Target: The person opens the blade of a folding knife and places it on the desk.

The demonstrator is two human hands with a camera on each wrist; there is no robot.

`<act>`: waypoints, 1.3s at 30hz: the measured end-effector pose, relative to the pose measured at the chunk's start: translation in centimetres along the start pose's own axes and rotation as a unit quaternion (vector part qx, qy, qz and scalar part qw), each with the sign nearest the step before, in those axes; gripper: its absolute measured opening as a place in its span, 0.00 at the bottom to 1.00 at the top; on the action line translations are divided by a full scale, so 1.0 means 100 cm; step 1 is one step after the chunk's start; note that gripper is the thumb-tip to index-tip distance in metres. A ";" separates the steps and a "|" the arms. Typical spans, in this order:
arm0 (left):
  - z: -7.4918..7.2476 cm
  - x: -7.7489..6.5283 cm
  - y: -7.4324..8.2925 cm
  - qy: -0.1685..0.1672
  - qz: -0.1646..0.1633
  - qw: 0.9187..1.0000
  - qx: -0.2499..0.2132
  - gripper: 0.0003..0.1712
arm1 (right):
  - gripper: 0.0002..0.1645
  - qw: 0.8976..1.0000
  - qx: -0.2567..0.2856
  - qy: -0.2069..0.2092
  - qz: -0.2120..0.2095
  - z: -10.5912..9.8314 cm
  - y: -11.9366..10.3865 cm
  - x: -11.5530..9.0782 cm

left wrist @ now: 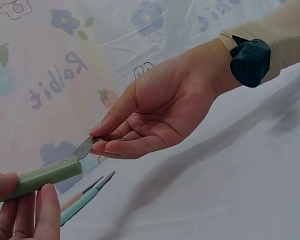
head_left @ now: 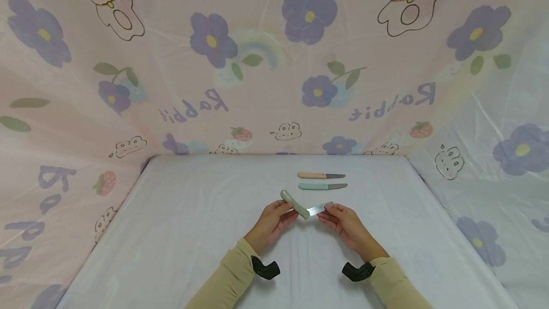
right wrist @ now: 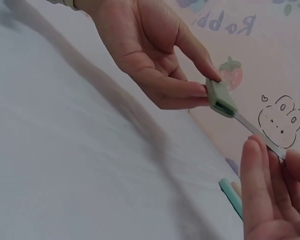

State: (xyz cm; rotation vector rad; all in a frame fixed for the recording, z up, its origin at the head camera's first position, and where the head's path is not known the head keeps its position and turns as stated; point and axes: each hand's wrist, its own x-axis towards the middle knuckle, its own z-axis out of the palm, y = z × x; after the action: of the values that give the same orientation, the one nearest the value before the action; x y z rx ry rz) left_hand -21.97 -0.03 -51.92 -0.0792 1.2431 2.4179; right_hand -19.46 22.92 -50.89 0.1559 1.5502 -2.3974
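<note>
My left hand (head_left: 272, 222) grips the pale green handle of a folding knife (head_left: 296, 205) above the white table. The knife's silver blade (head_left: 317, 209) stands swung out at an angle from the handle. My right hand (head_left: 346, 227) pinches the blade near its tip between thumb and fingers, as the left wrist view also shows. In the right wrist view the handle's end (right wrist: 221, 100) shows a dark slot. Beyond the hands, two more knives lie side by side with blades pointing right: one with a tan handle (head_left: 311, 175), one with a mint handle (head_left: 313, 186).
The white-covered table (head_left: 193, 213) spreads around both hands. Behind it and at its sides hangs a pink sheet (head_left: 257, 85) printed with flowers and rabbits. A black band piece (head_left: 266, 269) sits at the left wrist, another (head_left: 358, 272) at the right.
</note>
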 end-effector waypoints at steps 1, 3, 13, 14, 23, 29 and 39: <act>0.001 0.000 0.000 0.001 0.001 1.000 -0.008 0.13 | 0.07 1.000 0.006 0.002 -0.001 0.000 0.000 0.000; 0.002 -0.001 0.000 0.001 0.003 1.000 -0.025 0.11 | 0.05 1.000 0.019 0.009 -0.006 0.002 0.000 -0.001; 0.008 -0.001 -0.001 0.028 0.022 0.994 -0.106 0.05 | 0.02 0.994 0.084 0.058 -0.024 0.015 0.001 -0.005; 0.009 -0.001 -0.001 0.030 0.026 0.993 -0.110 0.05 | 0.03 0.994 0.091 0.060 -0.024 0.016 0.001 -0.005; 0.016 -0.001 -0.006 0.055 0.045 0.986 -0.153 0.06 | 0.05 0.987 0.132 0.093 -0.014 0.024 0.002 -0.009; 0.019 -0.001 -0.009 0.077 0.051 0.980 -0.176 0.10 | 0.04 0.983 0.158 0.094 -0.025 0.028 0.005 -0.010; 0.027 -0.003 -0.011 0.112 0.067 0.970 -0.204 0.10 | 0.04 0.970 0.225 0.087 -0.021 0.031 0.015 -0.010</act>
State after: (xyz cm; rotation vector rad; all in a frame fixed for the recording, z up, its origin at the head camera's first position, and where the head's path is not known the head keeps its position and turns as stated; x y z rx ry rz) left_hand -20.88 2.62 -51.08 -0.4098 0.8384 2.8124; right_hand -17.87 19.73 -50.67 0.4393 1.0525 -2.7985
